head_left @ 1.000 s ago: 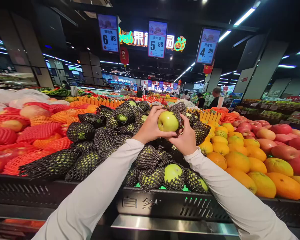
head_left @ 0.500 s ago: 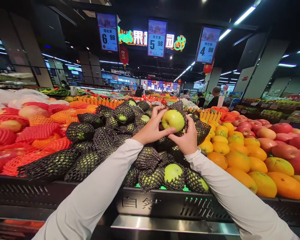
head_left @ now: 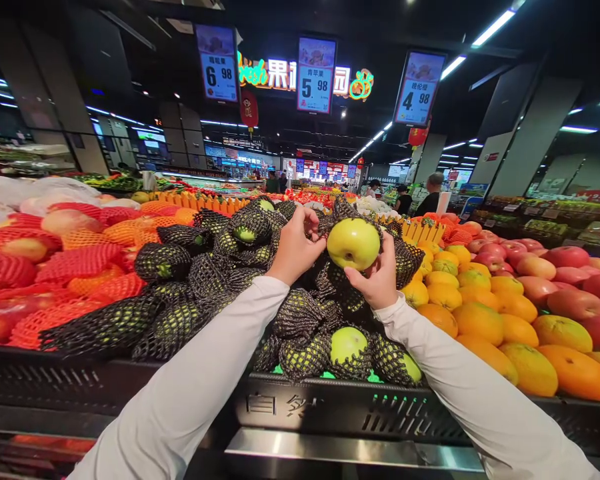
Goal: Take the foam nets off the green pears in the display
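Observation:
A green apple (head_left: 353, 244), its dimpled end facing me, is held above the pile in my right hand (head_left: 377, 277). Thumb and fingers of that hand grip it from the right and below. Black foam netting (head_left: 347, 210) shows behind and above the apple, pushed back from its front. At the apple's left side, my left hand (head_left: 297, 245) has its fingers curled in a pinch at the edge of the netting. Below both hands lie several green apples in black netting (head_left: 300, 313), and one bare-topped apple (head_left: 349, 345) sits near the crate's front.
A black crate (head_left: 340, 407) holds the netted apples. Oranges (head_left: 475, 323) and red apples (head_left: 563, 300) are heaped to the right, red-netted fruit (head_left: 75, 267) to the left. Price screens (head_left: 317, 75) hang overhead. People (head_left: 433, 193) stand in the background.
My left hand has come off the apple's front and shifted slightly left to the netting edge. The apple has turned, so its dimpled end shows, and rests in my right hand.

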Demonstrator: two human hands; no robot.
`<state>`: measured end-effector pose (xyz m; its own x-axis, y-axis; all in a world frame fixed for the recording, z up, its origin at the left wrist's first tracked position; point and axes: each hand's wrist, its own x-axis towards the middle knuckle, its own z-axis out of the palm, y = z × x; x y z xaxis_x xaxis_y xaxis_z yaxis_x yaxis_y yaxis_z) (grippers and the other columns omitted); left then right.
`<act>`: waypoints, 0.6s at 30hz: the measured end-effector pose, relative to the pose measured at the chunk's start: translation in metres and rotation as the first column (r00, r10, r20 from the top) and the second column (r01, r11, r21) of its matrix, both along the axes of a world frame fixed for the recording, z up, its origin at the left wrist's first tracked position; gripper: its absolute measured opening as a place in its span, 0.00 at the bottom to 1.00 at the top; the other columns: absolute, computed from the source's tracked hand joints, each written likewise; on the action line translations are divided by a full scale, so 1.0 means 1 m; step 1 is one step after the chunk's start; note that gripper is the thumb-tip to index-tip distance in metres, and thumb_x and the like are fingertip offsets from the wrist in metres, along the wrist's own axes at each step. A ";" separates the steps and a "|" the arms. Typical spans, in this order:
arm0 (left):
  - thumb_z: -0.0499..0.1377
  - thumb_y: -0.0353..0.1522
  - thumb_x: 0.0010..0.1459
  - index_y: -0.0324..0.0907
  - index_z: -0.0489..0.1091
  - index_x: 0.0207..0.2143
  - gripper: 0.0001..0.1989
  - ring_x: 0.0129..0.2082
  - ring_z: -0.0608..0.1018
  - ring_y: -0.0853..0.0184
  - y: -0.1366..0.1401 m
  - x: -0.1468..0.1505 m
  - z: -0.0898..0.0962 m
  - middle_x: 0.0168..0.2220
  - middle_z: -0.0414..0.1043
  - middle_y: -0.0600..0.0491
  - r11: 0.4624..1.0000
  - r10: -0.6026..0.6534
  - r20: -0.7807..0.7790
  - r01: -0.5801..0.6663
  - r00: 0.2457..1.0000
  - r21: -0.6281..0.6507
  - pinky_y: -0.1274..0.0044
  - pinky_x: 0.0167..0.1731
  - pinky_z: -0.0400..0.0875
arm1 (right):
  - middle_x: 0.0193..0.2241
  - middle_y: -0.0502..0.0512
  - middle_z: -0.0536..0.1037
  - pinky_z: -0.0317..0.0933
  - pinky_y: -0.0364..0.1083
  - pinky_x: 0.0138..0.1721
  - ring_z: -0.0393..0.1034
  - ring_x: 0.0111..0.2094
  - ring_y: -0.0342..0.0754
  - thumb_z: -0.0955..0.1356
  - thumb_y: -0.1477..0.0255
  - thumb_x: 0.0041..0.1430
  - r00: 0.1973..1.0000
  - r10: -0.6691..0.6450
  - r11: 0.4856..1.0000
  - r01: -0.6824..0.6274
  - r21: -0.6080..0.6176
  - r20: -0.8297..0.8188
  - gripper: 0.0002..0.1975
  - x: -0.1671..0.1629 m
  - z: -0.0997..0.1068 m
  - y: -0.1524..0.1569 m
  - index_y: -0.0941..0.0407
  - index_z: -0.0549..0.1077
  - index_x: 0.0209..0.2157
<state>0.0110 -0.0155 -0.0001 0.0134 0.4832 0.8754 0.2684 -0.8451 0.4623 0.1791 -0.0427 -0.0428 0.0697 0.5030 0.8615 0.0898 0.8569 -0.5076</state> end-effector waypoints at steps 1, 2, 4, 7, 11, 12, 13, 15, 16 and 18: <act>0.62 0.24 0.45 0.42 0.61 0.35 0.15 0.27 0.68 0.75 0.000 0.000 0.000 0.32 0.65 0.57 1.000 -0.003 -0.045 0.002 0.999 -0.031 0.83 0.25 0.65 | 0.49 0.63 0.68 0.73 0.55 0.46 0.73 0.45 0.55 0.75 0.56 0.42 1.000 -0.002 1.000 0.002 0.013 0.002 0.42 0.000 0.001 -0.001 0.52 0.53 0.54; 0.61 0.24 0.46 0.41 0.62 0.35 0.14 0.26 0.68 0.75 0.000 0.000 0.000 0.31 0.66 0.57 0.998 -0.003 -0.103 -0.003 0.995 -0.056 0.82 0.26 0.65 | 0.49 0.63 0.68 0.73 0.55 0.46 0.73 0.45 0.55 0.75 0.56 0.42 1.000 -0.009 1.000 0.009 0.022 0.001 0.42 -0.001 0.001 -0.001 0.52 0.53 0.53; 0.60 0.25 0.48 0.41 0.63 0.32 0.09 0.26 0.68 0.73 -0.002 0.000 0.000 0.30 0.67 0.57 0.998 0.020 -0.211 -0.033 0.977 -0.059 0.80 0.28 0.66 | 0.50 0.63 0.68 0.74 0.55 0.45 0.73 0.46 0.55 0.75 0.58 0.43 0.999 -0.031 0.999 0.032 0.017 -0.010 0.40 -0.001 0.001 0.000 0.52 0.54 0.53; 0.57 0.24 0.48 0.41 0.62 0.31 0.07 0.32 0.69 0.69 -0.005 0.000 0.001 0.32 0.66 0.53 0.999 0.044 -0.229 -0.041 0.972 0.016 0.80 0.26 0.66 | 0.52 0.64 0.67 0.75 0.54 0.43 0.73 0.46 0.55 0.75 0.62 0.43 0.997 -0.068 0.997 0.067 -0.030 -0.034 0.39 0.000 0.001 0.003 0.52 0.54 0.54; 0.59 0.28 0.49 0.43 0.60 0.49 0.23 0.43 0.73 0.63 -0.008 -0.003 -0.002 0.50 0.64 0.46 0.984 -0.178 -0.198 0.176 0.964 -0.026 0.79 0.28 0.72 | 0.56 0.65 0.62 0.75 0.55 0.45 0.68 0.53 0.58 0.75 0.66 0.44 0.979 -0.198 0.980 0.195 0.050 0.055 0.41 0.002 0.002 0.002 0.52 0.58 0.59; 0.61 0.29 0.49 0.44 0.57 0.54 0.30 0.48 0.72 0.59 -0.008 -0.004 -0.003 0.55 0.60 0.44 0.972 -0.233 -0.222 0.231 0.947 -0.035 0.76 0.32 0.75 | 0.57 0.64 0.61 0.75 0.55 0.45 0.66 0.55 0.58 0.74 0.67 0.44 0.967 -0.238 0.969 0.230 0.091 0.092 0.41 0.003 0.004 0.000 0.51 0.59 0.60; 0.63 0.31 0.49 0.45 0.52 0.59 0.37 0.55 0.70 0.55 -0.008 -0.004 -0.004 0.60 0.56 0.42 0.963 -0.265 -0.255 0.267 0.930 -0.030 0.72 0.39 0.77 | 0.57 0.64 0.61 0.75 0.54 0.45 0.65 0.56 0.58 0.74 0.68 0.45 0.954 -0.270 0.959 0.255 0.122 0.129 0.42 0.004 0.005 -0.002 0.51 0.59 0.62; 0.66 0.35 0.48 0.46 0.43 0.65 0.47 0.65 0.60 0.48 -0.007 -0.005 -0.005 0.66 0.47 0.40 0.958 -0.273 -0.319 0.288 0.908 0.002 0.62 0.55 0.71 | 0.57 0.62 0.60 0.75 0.52 0.45 0.64 0.57 0.57 0.73 0.70 0.46 0.935 -0.302 0.950 0.278 0.142 0.188 0.43 0.005 0.008 -0.006 0.49 0.59 0.64; 0.67 0.36 0.48 0.46 0.41 0.67 0.50 0.67 0.56 0.47 -0.007 -0.005 -0.006 0.68 0.44 0.40 0.957 -0.269 -0.338 0.291 0.902 0.015 0.60 0.61 0.65 | 0.57 0.61 0.60 0.75 0.52 0.44 0.64 0.56 0.57 0.73 0.70 0.47 0.930 -0.304 0.950 0.280 0.136 0.208 0.44 0.005 0.009 -0.008 0.48 0.58 0.65; 0.68 0.40 0.49 0.47 0.37 0.68 0.53 0.69 0.52 0.46 -0.005 -0.005 -0.006 0.70 0.38 0.40 0.953 -0.279 -0.341 0.303 0.898 0.018 0.57 0.66 0.56 | 0.57 0.61 0.61 0.75 0.51 0.44 0.66 0.55 0.56 0.73 0.69 0.48 0.933 -0.290 0.956 0.269 0.122 0.212 0.44 0.006 0.009 -0.009 0.48 0.57 0.67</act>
<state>0.0061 -0.0201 -0.0065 0.4383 0.3525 0.8268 0.1331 -0.9352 0.3281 0.1849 -0.0517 -0.0333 -0.0045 0.4118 0.9113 0.4348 0.8214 -0.3691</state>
